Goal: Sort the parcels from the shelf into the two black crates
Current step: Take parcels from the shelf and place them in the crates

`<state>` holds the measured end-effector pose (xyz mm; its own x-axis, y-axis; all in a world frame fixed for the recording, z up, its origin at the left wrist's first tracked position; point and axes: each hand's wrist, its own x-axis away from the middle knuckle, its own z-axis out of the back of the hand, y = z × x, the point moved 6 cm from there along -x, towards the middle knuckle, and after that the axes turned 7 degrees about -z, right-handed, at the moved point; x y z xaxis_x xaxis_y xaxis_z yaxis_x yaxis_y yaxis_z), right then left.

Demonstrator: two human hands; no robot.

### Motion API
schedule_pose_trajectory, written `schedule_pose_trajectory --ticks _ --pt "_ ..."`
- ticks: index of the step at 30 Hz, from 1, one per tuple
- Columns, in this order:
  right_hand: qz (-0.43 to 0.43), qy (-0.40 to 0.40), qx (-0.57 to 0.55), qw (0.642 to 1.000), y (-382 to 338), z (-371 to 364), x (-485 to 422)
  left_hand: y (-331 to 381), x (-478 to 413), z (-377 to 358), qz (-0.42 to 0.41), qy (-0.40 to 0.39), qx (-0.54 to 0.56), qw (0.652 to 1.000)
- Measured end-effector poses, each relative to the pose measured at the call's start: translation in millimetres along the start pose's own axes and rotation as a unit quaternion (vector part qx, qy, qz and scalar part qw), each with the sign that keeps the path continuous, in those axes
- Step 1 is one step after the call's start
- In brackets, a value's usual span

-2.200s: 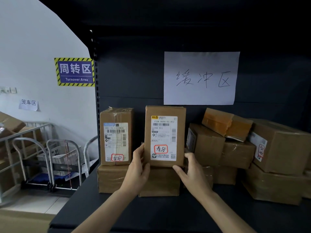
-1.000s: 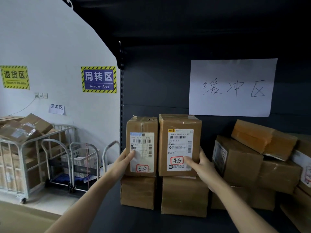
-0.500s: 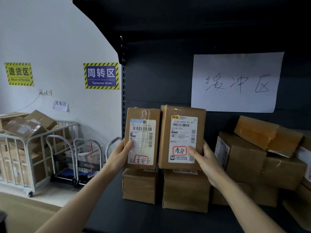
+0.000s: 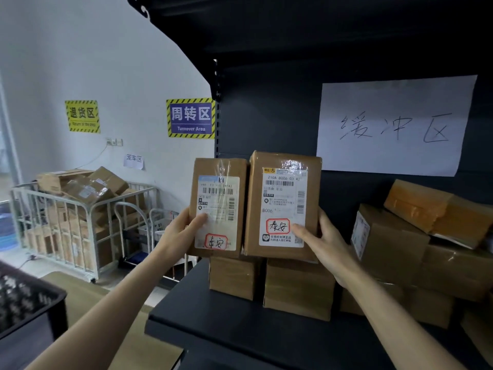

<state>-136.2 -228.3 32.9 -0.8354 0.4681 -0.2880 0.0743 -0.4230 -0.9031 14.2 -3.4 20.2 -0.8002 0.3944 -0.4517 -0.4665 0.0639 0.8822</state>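
Two upright brown parcels are held side by side in front of the dark shelf (image 4: 240, 335). My left hand (image 4: 181, 231) grips the left parcel (image 4: 217, 182), whose white label has a red-circled mark at the bottom. My right hand (image 4: 324, 244) grips the slightly taller right parcel (image 4: 284, 164), which carries a similar label and red-circled mark. Both are lifted just above two flat parcels (image 4: 296, 287) lying on the shelf. A corner of a black crate (image 4: 32, 303) shows at the lower left.
More brown parcels (image 4: 394, 241) are piled on the shelf at the right, with an orange-taped one (image 4: 426, 206) on top. A handwritten white sheet (image 4: 394, 124) hangs on the shelf back. A wire cage cart (image 4: 80, 231) full of boxes stands at the left wall.
Both parcels have been lifted up off the flat parcels and drawn closer to me. The view has swung left, bringing the black crate's corner into sight.
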Motion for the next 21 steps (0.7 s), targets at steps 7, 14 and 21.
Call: schedule_pose_trajectory --ticks 7,14,21 --pt "0.032 -0.076 -0.026 0.996 -15 -30 4 11 36 39 0.000 0.052 -0.061 0.997" --pt "0.030 -0.145 -0.056 0.987 -21 -81 2 27 69 86 -0.011 0.102 -0.112 0.988" --pt "0.061 -0.207 -0.081 0.973 -48 -140 6 36 105 147 0.009 0.158 -0.131 0.979"
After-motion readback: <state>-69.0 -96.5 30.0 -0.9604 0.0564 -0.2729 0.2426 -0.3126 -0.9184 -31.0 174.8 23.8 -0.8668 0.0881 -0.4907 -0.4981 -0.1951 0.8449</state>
